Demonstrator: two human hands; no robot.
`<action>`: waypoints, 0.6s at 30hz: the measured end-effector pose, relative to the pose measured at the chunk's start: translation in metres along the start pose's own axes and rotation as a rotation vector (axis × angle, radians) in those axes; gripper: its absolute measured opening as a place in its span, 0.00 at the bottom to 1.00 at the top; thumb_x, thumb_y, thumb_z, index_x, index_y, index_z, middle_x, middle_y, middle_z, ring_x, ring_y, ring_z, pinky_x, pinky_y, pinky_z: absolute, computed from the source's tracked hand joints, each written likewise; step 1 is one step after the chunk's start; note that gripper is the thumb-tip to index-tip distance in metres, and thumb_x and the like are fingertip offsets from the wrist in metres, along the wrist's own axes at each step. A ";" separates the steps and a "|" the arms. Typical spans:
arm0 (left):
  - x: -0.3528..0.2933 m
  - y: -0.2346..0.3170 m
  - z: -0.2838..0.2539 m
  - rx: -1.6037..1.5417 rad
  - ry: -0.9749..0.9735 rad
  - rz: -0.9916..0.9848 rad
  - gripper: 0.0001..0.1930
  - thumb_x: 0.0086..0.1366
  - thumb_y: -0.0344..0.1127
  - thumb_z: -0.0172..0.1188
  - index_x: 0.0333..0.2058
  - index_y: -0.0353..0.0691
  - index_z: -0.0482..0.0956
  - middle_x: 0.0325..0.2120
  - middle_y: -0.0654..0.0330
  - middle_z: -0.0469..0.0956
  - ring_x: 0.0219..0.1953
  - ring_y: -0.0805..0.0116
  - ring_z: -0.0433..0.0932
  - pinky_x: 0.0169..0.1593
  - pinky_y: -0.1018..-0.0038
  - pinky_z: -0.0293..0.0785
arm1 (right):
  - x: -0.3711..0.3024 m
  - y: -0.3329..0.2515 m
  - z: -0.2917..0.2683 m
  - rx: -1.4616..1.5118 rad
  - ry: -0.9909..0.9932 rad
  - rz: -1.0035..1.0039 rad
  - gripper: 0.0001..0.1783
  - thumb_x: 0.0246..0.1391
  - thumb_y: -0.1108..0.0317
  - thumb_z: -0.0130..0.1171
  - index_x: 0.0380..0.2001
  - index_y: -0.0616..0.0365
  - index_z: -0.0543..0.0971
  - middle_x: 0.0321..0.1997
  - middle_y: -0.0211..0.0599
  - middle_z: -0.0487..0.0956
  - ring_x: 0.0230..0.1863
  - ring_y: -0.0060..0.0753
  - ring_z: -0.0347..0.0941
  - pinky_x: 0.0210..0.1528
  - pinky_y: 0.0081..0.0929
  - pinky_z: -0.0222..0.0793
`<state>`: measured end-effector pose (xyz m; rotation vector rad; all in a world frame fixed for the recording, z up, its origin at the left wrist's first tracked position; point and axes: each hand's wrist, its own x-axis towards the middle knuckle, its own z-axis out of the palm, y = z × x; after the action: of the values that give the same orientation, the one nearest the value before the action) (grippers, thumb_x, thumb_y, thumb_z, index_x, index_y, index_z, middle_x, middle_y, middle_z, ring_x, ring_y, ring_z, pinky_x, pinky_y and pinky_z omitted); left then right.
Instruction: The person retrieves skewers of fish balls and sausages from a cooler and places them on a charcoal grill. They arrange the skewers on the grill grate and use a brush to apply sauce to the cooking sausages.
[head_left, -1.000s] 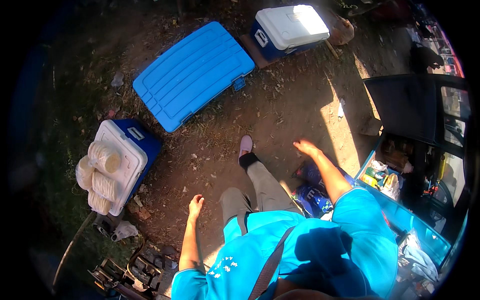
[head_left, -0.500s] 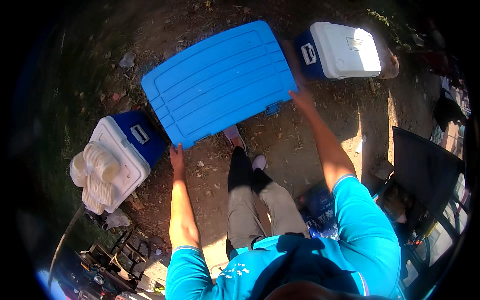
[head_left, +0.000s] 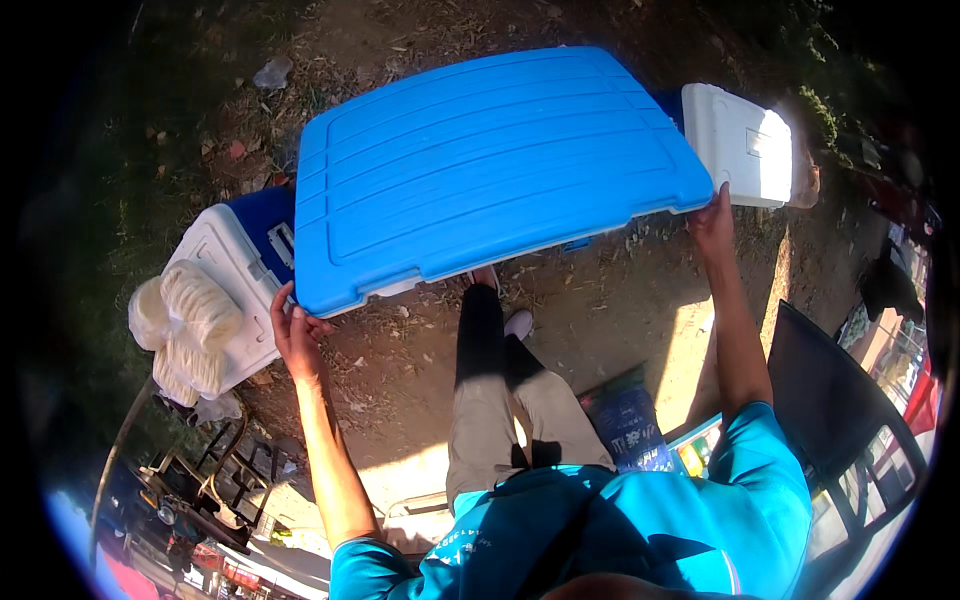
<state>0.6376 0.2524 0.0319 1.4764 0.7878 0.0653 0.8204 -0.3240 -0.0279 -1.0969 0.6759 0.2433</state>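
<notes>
Spanning from left hand [head_left: 299, 340] to right hand [head_left: 712, 230], the blue lid [head_left: 490, 170] is gripped at its 2 near corners, fingers of each partly curled around its edge.

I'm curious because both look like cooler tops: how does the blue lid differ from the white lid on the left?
The left hand and right hand hold the blue lid by its near corners; the white lid sits on a cooler, bearing pale round stacks. The blue lid fills much more of the picture than the white lid. Both are broad and roughly rectangular.
</notes>
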 end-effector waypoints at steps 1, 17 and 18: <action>0.009 0.038 0.012 -0.030 -0.047 0.166 0.23 0.60 0.36 0.47 0.53 0.36 0.59 0.35 0.56 0.70 0.26 0.75 0.72 0.31 0.80 0.70 | 0.000 -0.011 0.010 0.073 0.060 -0.034 0.23 0.55 0.46 0.43 0.36 0.56 0.72 0.22 0.26 0.71 0.18 0.17 0.61 0.17 0.16 0.57; 0.186 0.169 0.093 0.185 0.108 0.802 0.27 0.54 0.35 0.57 0.49 0.26 0.61 0.45 0.50 0.67 0.47 0.65 0.69 0.51 0.72 0.65 | 0.013 0.181 0.115 -1.469 -0.296 -0.634 0.35 0.41 0.55 0.60 0.53 0.54 0.63 0.48 0.45 0.68 0.49 0.46 0.64 0.49 0.39 0.61; 0.185 0.166 0.093 0.202 0.094 0.820 0.27 0.54 0.34 0.56 0.50 0.26 0.60 0.46 0.50 0.66 0.47 0.64 0.68 0.51 0.71 0.65 | 0.015 0.183 0.124 -1.447 -0.331 -0.676 0.36 0.40 0.55 0.60 0.53 0.54 0.62 0.50 0.47 0.67 0.51 0.49 0.62 0.51 0.41 0.59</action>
<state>0.8939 0.2877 0.0920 1.9191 0.2191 0.6918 0.7881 -0.1339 -0.1371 -2.5017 -0.3424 0.3102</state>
